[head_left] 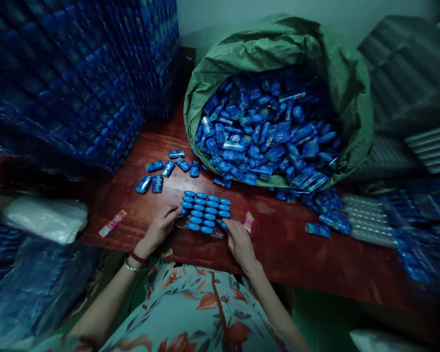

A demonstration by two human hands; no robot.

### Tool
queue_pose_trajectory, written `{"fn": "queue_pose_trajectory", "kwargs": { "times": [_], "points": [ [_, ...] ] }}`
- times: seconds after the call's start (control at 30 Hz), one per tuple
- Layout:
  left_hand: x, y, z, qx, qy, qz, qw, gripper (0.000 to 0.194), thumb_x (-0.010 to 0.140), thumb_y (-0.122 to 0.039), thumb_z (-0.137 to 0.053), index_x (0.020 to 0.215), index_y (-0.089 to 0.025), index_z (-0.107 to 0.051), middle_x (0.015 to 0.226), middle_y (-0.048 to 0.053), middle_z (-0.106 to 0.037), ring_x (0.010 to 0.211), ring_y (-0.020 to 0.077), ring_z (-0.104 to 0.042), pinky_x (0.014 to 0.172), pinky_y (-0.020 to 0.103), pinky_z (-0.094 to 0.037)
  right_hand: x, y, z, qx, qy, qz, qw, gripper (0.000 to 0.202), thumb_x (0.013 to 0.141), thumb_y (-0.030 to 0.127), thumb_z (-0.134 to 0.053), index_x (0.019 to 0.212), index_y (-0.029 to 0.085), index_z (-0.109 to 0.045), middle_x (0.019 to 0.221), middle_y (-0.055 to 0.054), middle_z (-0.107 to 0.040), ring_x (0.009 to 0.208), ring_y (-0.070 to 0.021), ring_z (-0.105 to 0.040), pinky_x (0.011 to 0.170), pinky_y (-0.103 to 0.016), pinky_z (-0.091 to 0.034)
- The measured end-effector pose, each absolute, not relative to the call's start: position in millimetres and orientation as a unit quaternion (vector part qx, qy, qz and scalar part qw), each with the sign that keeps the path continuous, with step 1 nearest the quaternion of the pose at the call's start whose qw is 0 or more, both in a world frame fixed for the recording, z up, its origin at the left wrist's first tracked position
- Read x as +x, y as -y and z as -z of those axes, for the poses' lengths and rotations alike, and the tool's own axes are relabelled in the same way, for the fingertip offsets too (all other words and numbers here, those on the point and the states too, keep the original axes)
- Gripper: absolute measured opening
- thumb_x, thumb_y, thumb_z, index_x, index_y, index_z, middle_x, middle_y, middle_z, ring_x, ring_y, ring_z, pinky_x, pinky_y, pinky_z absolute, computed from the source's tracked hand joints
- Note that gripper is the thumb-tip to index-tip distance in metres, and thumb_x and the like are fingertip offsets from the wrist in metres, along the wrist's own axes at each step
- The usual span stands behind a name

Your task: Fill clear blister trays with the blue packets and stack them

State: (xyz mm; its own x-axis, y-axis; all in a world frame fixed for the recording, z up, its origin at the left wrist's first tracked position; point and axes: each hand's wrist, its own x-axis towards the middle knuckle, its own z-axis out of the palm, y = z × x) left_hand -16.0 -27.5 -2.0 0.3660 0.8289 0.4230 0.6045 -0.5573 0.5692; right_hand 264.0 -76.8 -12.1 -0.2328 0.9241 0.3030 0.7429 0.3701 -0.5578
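Note:
In front of me on the table, several small blue oval-ended packs (206,209) stand close together in staggered rows. Clear plastic shows beneath their near edge. My left hand (162,225) is at the left side of the block, its thumb and fingers pinched at a blue pack on the corner. At the lower right side, my right hand (239,240) has its fingers closed on another blue pack. The fingers partly cover both of these packs. Beyond the block lie several loose shiny wrapped blue packs (167,168).
A green sack (278,51) full of blue packs lies open behind the block. Tall stacks of filled trays (106,88) rise at left. Pink strips (112,223) lie on the reddish wooden table (278,244). Clear empty trays (368,220) and plastic bags (46,217) are at the sides.

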Motion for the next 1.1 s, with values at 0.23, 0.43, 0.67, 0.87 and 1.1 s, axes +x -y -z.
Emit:
{"fn": "queue_pose_trajectory", "kwargs": {
  "times": [0.23,0.43,0.67,0.87,1.1],
  "points": [
    [-14,22,-32,0.878,-0.388,-0.181,0.213,0.034,0.091,-0.012,-0.039,0.117,-0.023,-0.058,0.114,0.011,-0.058,0.099,0.0199,-0.054,0.086,0.036,-0.05,255,66,-37,-0.562,0.824,-0.08,-0.006,0.043,0.087,0.002,-0.032,0.124,0.014,-0.051,0.095,-0.012,-0.062,0.084,-0.0225,-0.057,0.078,-0.036,-0.045],
    [-8,29,-19,0.87,-0.419,-0.214,0.146,0.035,0.092,-0.013,-0.038,0.12,-0.022,-0.057,0.106,0.01,-0.059,0.091,0.0192,-0.053,0.077,0.033,-0.05,231,40,-62,-0.556,0.815,-0.088,-0.141,0.034,0.086,0.003,-0.04,0.115,0.014,-0.055,0.091,-0.015,-0.064,0.08,-0.0237,-0.063,0.069,-0.033,-0.044],
    [-13,39,0,0.815,-0.452,-0.339,0.129,0.029,0.091,-0.021,-0.047,0.117,-0.025,-0.059,0.103,0.008,-0.055,0.092,0.0174,-0.054,0.078,0.03,-0.049,254,52,-30,-0.532,0.844,-0.044,-0.054,0.047,0.091,0.011,-0.038,0.135,0.025,-0.045,0.096,-0.008,-0.064,0.071,-0.0167,-0.062,0.063,-0.027,-0.041],
    [-26,-18,2,0.641,-0.655,-0.385,0.105,0.029,0.092,-0.03,-0.043,0.117,-0.018,-0.054,0.11,0.012,-0.054,0.102,0.0228,-0.054,0.089,0.038,-0.047,275,23,4,-0.608,0.77,-0.032,0.19,0.039,0.097,0.021,-0.029,0.121,0.018,-0.06,0.092,-0.008,-0.064,0.084,-0.0168,-0.059,0.075,-0.026,-0.043],
    [-43,-80,3,0.644,-0.722,-0.218,0.13,0.034,0.078,-0.022,-0.058,0.108,-0.008,-0.053,0.106,0.021,-0.056,0.101,0.0338,-0.054,0.086,0.048,-0.044,254,-52,-3,-0.619,0.784,-0.001,0.04,0.042,0.095,0.024,-0.036,0.135,0.024,-0.045,0.117,-0.013,-0.053,0.098,-0.0252,-0.048,0.077,-0.035,-0.042]
  ]
}}
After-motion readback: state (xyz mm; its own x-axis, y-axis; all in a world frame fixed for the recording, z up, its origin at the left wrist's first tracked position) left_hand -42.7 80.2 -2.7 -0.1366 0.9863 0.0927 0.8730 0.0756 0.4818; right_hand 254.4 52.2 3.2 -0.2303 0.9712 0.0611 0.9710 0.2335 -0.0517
